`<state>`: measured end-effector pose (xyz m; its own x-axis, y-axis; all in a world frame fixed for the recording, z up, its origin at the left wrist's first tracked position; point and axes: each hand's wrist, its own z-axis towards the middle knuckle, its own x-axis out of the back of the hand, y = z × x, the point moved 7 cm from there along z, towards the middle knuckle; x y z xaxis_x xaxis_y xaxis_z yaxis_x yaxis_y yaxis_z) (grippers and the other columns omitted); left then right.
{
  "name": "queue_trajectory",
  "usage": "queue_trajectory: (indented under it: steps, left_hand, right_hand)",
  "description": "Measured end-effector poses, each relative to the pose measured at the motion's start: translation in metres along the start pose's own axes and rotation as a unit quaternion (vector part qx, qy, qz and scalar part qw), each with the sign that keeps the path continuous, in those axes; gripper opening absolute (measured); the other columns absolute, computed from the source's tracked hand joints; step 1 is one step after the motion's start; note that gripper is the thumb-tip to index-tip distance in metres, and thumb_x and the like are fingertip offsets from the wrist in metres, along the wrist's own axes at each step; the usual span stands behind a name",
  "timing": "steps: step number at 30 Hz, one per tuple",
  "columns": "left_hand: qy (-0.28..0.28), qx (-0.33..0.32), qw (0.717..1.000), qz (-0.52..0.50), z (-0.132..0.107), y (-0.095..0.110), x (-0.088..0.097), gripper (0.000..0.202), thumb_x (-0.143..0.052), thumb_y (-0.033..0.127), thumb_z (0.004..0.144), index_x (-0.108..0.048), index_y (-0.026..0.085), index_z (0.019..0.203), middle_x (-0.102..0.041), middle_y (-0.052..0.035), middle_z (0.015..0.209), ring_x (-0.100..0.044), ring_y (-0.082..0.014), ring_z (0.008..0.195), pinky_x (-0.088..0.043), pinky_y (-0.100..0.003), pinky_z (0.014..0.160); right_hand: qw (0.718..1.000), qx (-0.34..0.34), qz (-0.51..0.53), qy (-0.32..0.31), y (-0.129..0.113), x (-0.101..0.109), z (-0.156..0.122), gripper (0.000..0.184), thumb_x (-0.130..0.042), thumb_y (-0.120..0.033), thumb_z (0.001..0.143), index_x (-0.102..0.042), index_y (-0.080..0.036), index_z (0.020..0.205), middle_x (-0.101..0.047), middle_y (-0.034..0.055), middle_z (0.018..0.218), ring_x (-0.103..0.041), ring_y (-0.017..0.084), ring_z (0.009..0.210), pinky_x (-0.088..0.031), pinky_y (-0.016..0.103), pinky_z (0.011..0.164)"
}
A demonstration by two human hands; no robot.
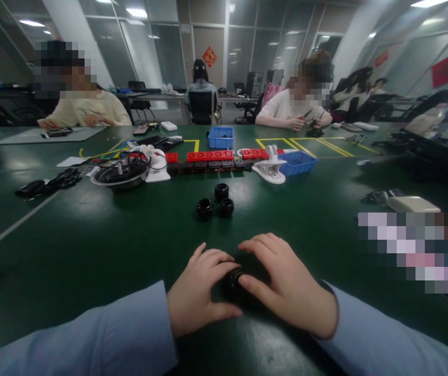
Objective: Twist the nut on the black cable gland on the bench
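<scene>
I see my left hand [202,292] and right hand [288,290] meeting low on the green table [90,245], well on my side of a cluster of three black rings [226,207]. Both hands are half curled, fingertips and thumbs pinching one small black ring-shaped part [234,279] between them. I judge the work partway: one piece in hand, three like it standing apart. The held piece seems tipped on its side, round face toward me, short axis level; fingers hide most of it.
</scene>
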<state>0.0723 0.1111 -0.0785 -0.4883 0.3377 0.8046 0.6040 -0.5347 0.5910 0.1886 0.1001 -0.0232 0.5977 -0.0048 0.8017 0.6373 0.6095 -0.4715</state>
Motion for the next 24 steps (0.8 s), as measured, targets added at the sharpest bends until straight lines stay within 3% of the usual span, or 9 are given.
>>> queue_trajectory:
  steps: [3, 6, 12, 19, 24]
  left_hand:
    - [0.009, 0.005, 1.000, -0.009, 0.002, 0.003, 0.002, 0.035, -0.071, 0.035, 0.068, -0.060, 0.024, 0.099, -0.057, -0.0019, 0.105, -0.050, -0.0219, 0.104, -0.015, -0.053, 0.109]
    - [0.007, 0.005, 1.000, -0.013, 0.003, 0.006, 0.002, 0.030, -0.067, 0.026, 0.069, -0.059, 0.022, 0.097, -0.057, -0.0008, 0.100, -0.051, -0.0190, 0.099, -0.018, -0.048, 0.109]
    - [0.007, 0.009, 1.000, -0.012, 0.004, 0.005, 0.001, 0.032, -0.068, 0.025, 0.065, -0.059, 0.023, 0.097, -0.057, 0.0004, 0.102, -0.051, -0.0197, 0.101, -0.017, -0.049, 0.109]
    - [0.008, 0.000, 1.000, 0.002, 0.005, 0.002, 0.000, 0.029, -0.068, 0.025, 0.065, -0.061, 0.022, 0.093, -0.056, -0.0002, 0.103, -0.049, -0.0200, 0.103, -0.018, -0.049, 0.109]
    - [0.010, -0.010, 1.000, 0.012, 0.005, -0.002, -0.002, 0.036, -0.072, 0.035, 0.065, -0.061, 0.022, 0.097, -0.055, -0.0018, 0.107, -0.048, -0.0214, 0.106, -0.018, -0.049, 0.109]
  right_hand:
    - [0.999, 0.011, -0.026, -0.029, -0.008, -0.005, -0.002, 0.025, -0.064, -0.035, 0.079, -0.058, -0.015, 0.094, -0.054, 0.0049, 0.090, -0.046, 0.019, 0.082, -0.036, 0.033, 0.072]
    - [0.998, 0.020, -0.048, -0.036, -0.011, -0.009, -0.003, 0.023, -0.068, -0.031, 0.076, -0.059, -0.015, 0.089, -0.054, 0.0032, 0.084, -0.045, 0.018, 0.079, -0.035, 0.032, 0.070]
    - [0.997, 0.034, -0.069, -0.022, -0.013, -0.012, -0.006, 0.021, -0.061, -0.029, 0.081, -0.058, -0.013, 0.094, -0.053, 0.0052, 0.086, -0.044, 0.018, 0.081, -0.037, 0.032, 0.071]
    - [0.997, 0.066, -0.043, -0.023, -0.023, -0.016, -0.010, 0.024, -0.040, -0.019, 0.084, -0.057, -0.009, 0.097, -0.053, 0.0099, 0.091, -0.043, 0.020, 0.083, -0.038, 0.036, 0.074]
    - [0.994, 0.099, -0.043, -0.031, -0.027, -0.019, -0.011, 0.028, -0.041, -0.026, 0.086, -0.056, -0.009, 0.102, -0.054, 0.0110, 0.099, -0.044, 0.020, 0.086, -0.039, 0.036, 0.076]
